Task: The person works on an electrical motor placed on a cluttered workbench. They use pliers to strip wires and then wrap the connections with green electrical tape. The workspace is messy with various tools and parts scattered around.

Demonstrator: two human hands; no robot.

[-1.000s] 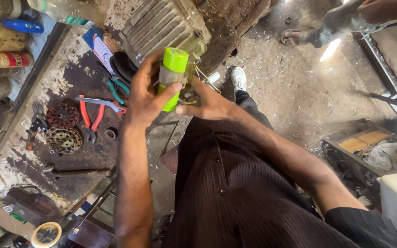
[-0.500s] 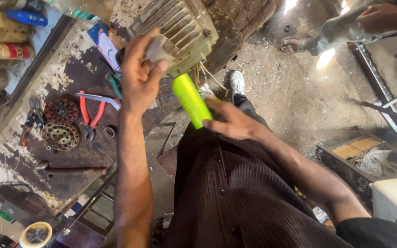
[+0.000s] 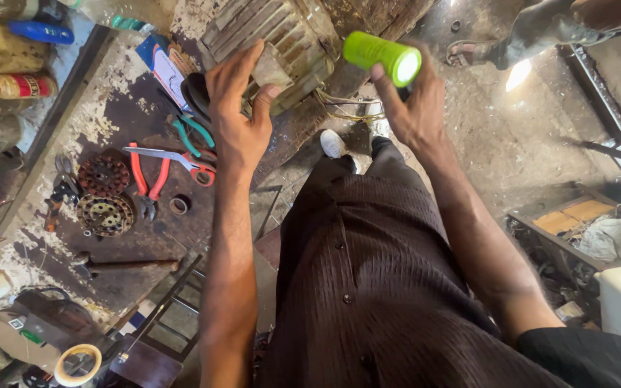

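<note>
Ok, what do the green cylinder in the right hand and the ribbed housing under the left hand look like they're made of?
The green cylinder looks like glossy plastic: an even, bright colour with a soft sheen. It could be painted metal. The ribbed housing looks like cast metal, dull grey and grimy, with straight parallel fins. The right hand holds the cylinder; the left hand rests on the housing.

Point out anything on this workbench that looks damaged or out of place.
The workbench top is badly worn, its coating flaked away in pale patches. Loose wires trail from the ribbed metal motor housing under the left hand. Nothing looks spilled.

One head-worn view, steeply downward (and close) over both arms and cluttered workbench (image 3: 109, 122).
</note>
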